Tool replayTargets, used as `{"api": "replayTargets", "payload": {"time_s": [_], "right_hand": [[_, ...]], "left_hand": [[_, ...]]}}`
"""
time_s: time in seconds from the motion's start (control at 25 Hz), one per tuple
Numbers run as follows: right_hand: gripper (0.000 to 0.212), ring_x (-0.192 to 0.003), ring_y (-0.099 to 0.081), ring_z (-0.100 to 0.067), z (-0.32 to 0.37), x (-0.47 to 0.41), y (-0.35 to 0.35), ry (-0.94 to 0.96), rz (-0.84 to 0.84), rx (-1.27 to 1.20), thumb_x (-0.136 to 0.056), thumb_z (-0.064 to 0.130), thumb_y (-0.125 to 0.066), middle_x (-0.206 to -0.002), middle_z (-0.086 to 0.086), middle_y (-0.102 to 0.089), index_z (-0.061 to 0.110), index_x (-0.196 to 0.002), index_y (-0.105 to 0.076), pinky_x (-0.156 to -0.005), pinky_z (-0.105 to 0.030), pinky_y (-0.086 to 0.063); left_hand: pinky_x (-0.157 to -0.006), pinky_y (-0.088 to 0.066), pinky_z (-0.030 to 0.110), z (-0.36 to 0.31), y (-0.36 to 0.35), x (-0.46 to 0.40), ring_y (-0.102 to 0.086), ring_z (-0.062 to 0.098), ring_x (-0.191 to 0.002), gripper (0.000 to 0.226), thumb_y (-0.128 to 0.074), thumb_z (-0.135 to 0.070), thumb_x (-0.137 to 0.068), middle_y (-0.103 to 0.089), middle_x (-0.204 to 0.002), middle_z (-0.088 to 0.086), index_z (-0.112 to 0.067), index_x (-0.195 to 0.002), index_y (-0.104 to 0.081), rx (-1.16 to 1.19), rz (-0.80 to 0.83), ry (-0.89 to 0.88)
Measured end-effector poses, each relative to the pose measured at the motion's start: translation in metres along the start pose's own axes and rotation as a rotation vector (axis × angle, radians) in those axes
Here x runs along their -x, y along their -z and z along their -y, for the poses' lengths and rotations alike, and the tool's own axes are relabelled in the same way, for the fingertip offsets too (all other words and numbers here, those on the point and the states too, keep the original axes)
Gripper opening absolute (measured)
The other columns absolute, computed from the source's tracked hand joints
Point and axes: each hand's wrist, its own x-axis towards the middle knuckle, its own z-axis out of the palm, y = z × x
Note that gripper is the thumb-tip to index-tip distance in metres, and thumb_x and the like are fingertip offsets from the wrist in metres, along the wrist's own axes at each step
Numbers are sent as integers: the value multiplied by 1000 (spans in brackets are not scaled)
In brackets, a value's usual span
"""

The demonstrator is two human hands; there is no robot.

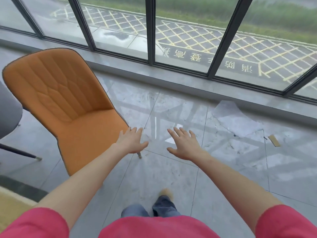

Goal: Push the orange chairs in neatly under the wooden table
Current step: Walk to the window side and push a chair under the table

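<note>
An orange padded chair (68, 107) with dark piping stands on the grey tiled floor at the left, its seat facing toward the lower right. My left hand (132, 140) hovers over the seat's front right corner, fingers spread, holding nothing. My right hand (184, 145) is stretched out to the right of it over bare floor, also spread and empty. A wooden surface (10, 203), perhaps the table's corner, shows at the lower left edge. The chair's front leg tip (139, 155) shows just below my left hand.
A grey chair (8, 114) with a dark leg stands at the far left edge. Floor-to-ceiling windows with dark frames (151, 30) run along the far side above a low sill. A loose sheet (235, 117) and a small wooden scrap (274, 140) lie on the floor at right.
</note>
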Motion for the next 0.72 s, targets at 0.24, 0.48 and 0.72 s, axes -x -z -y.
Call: {"api": "replayTargets", "payload": {"time_s": [0.24, 0.48, 0.72], "right_hand": [[71, -148, -8, -23, -36, -68, 34, 72, 37, 18, -92, 43, -47, -160, -3, -11, 25, -151, -11, -118, -47, -6], [71, -147, -9, -24, -45, -154, 61, 124, 73, 48, -92, 43, -47, -160, -5, -12, 24, -151, -11, -119, -48, -6], [70, -147, -9, -24, -42, -276, 124, 156, 50, 95, -92, 44, -46, -160, -4, -12, 25, -151, -12, -118, -47, -7]], "left_hand": [[-114, -19, 44, -10, 34, -55, -19, 25, -145, 67, -36, -47, -94, -23, -157, 6, -15, -150, -17, 53, 24, 63], [-116, -20, 45, 12, 63, -127, -18, 25, -146, 69, -36, -49, -95, -22, -157, 6, -14, -151, -14, 98, 45, 105], [-117, -18, 45, 56, 124, -222, -14, 26, -146, 69, -36, -48, -95, -21, -157, 7, -14, -151, -14, 157, 9, 154]]}}
